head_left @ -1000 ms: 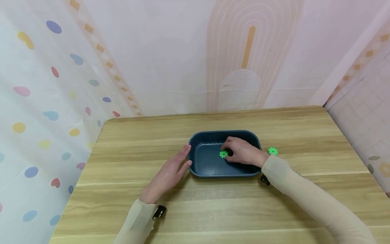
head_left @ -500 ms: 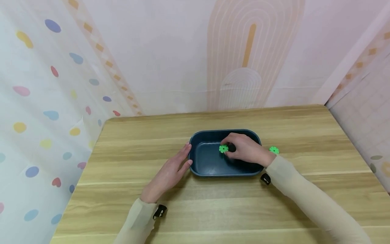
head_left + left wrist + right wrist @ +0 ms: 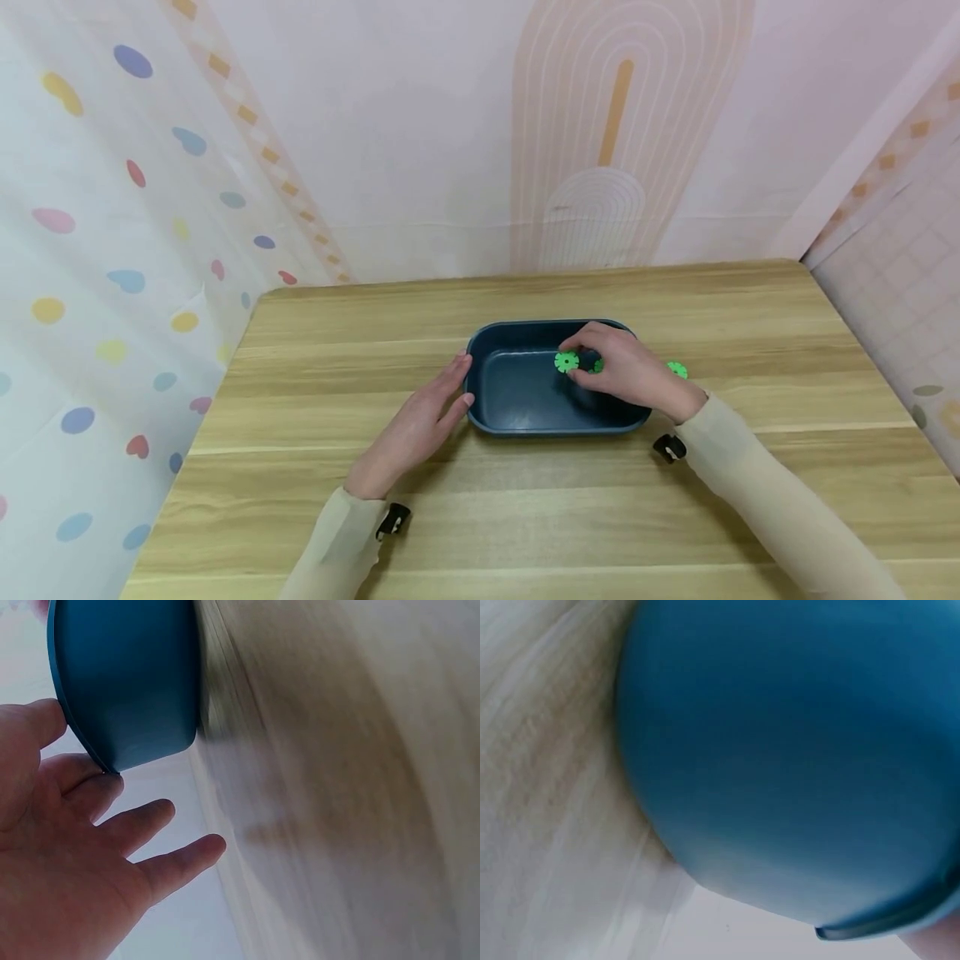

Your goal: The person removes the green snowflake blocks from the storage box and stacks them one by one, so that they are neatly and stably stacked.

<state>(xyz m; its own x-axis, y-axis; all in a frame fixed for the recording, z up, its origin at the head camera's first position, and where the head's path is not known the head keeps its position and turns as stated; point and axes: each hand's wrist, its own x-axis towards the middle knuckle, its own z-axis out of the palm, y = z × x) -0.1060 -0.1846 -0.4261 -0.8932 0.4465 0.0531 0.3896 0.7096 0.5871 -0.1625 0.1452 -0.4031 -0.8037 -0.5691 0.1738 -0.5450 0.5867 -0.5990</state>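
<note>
A dark blue oblong tray [image 3: 517, 408] sits on the wooden table. The thumb and fingertips of my left hand [image 3: 412, 429] touch its left end; in the left wrist view the hand [image 3: 82, 847] has its lower fingers spread away from the blue wall [image 3: 127, 682]. Over the tray's right half, my right hand [image 3: 626, 367] pinches a green notched disc [image 3: 567, 362] between thumb and index finger. Another bit of green [image 3: 597, 366] shows behind those fingers, mostly hidden. Beyond the tray's right end lies one more green notched disc [image 3: 677, 368], partly covered by the hand.
The wooden table [image 3: 337, 375] reaches back to a patterned curtain [image 3: 420, 142], with more curtain at both sides. Black wrist camera mounts [image 3: 393, 522] show at both cuffs. The right wrist view is mostly the tray's outer wall [image 3: 780, 765].
My right hand has lifted slightly and shifted right within the tray, carrying the pinched green disc along. More green now shows behind its fingers. The left hand and tray stay in place.
</note>
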